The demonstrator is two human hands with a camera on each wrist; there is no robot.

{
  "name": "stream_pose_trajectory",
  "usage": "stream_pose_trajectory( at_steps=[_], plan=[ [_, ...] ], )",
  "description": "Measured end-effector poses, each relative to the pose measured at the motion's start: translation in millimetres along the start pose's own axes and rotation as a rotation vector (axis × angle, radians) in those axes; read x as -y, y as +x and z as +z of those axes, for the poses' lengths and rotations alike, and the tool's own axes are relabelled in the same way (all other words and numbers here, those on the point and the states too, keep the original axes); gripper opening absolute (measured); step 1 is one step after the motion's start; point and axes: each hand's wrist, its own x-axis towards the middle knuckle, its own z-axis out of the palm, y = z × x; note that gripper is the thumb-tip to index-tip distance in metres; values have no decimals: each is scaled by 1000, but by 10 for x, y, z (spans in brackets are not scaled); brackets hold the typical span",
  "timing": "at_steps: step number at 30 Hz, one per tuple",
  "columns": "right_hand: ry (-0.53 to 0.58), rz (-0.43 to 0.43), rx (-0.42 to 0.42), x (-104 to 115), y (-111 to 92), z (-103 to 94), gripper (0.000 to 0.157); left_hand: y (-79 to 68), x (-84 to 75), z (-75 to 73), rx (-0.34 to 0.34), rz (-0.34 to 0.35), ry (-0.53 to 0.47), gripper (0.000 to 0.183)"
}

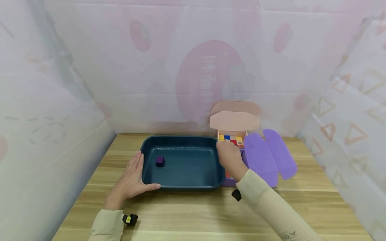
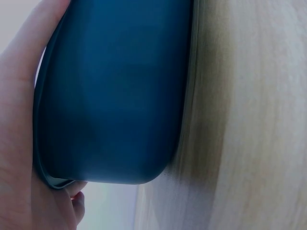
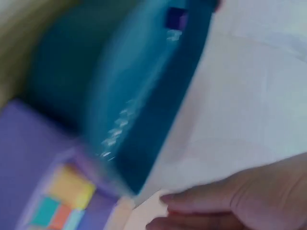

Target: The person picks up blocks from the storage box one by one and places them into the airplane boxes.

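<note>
A dark teal baking tray [image 1: 184,186] stands on the table with a dark purple cube [image 1: 160,161] inside, toward its left. My left hand [image 1: 132,182] rests at the tray's front left corner, its straight fingers along the left side and the thumb over the front rim. Over the open purple box [image 1: 230,182], just right of the tray, is my right hand [image 1: 230,157]. In the right wrist view its thumb and a finger show slightly apart, with nothing visible between them. Colored blocks [image 1: 232,138] fill the box, partly hidden by that hand; the right wrist view is blurred.
The box's pale pink lid flap [image 1: 234,121] stands up at the back. A purple flap [image 1: 262,157] spreads to the right over the wooden table [image 1: 187,214]. Printed white cloth [image 1: 163,67] hangs behind and along both sides.
</note>
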Motion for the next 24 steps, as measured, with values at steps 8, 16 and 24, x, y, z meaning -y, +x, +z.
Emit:
stream_pose_trajectory(
  at_steps=[8,16,24],
  plan=[
    [223,-279,74,416,357,-95,31,8,-19,8,5,-1,6,147],
    [322,-493,198,784,646,113,43,-7,-17,18,-4,-2,6,147],
    [299,-499,262,1060,796,328,42,-26,-30,11,3,-4,3,147]
  ],
)
